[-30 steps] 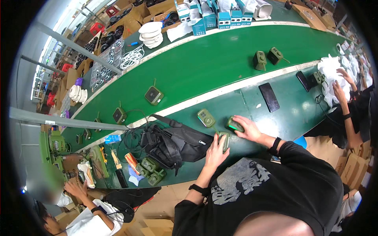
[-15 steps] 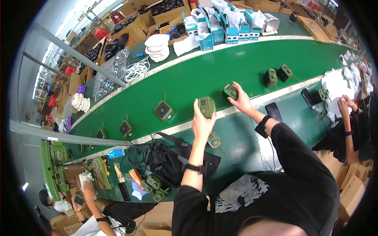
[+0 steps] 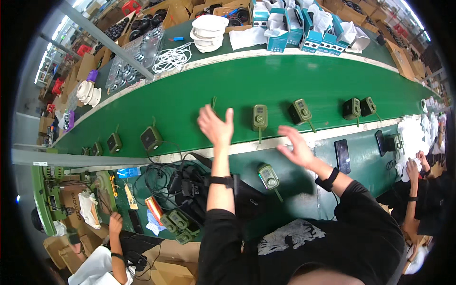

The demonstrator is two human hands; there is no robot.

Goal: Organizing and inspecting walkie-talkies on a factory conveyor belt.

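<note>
In a busy workshop, a curved green belt (image 3: pixel 285 76) runs past a dark green table (image 3: pixel 365 166). The person's left hand (image 3: pixel 216 126) is over the belt, thumb apart from the fingers, beside a green strap (image 3: pixel 214 102); whatever is under the palm is hidden, so I cannot tell whether it grips anything. The right hand (image 3: pixel 300 150) is open and holds nothing, fingers spread near the belt's edge.

Between and below the hands, a green speaker (image 3: pixel 269 176) lies on the table. Two more, a upright-looking speaker (image 3: pixel 260 115) and a tilted speaker (image 3: pixel 300 111), sit on the belt, with a pair (image 3: pixel 352 109) farther right and a row (image 3: pixel 150 138) to the left. On the table are a black bag (image 3: pixel 187 185), a phone (image 3: pixel 342 156) and a cluster of speakers (image 3: pixel 178 220). Beyond the belt stand white covers (image 3: pixel 208 33) and teal boxes (image 3: pixel 311 40). Co-workers' hands show at both sides.
</note>
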